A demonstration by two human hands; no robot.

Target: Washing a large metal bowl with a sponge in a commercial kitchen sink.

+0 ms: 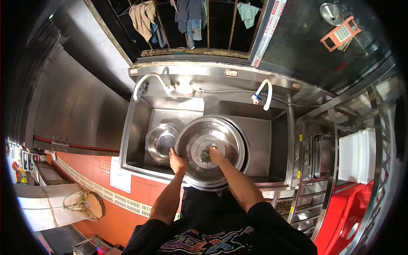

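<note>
A wide stainless steel basin (229, 134) rests across the divider of a double sink, with more round metal rims showing beneath it. My left hand (178, 162) grips its left rim, thumb and fingers around the edge. Inside, my right hand (216, 154) presses a dark greenish scrubbing pad or cloth (205, 155) against the basin's bottom; the pad is partly hidden by the fingers. A smaller steel bowl (163, 143) sits in the left sink compartment, just beside my left hand.
White curved faucets (151, 75) (269, 94) rise behind both compartments. A metal rack at the right holds upright trays (318, 156), white plastic tubs (355, 156) and a red crate (338, 213). Left of the sink stands a large steel panel (83, 105). Cloths (143, 19) hang beyond the window frame.
</note>
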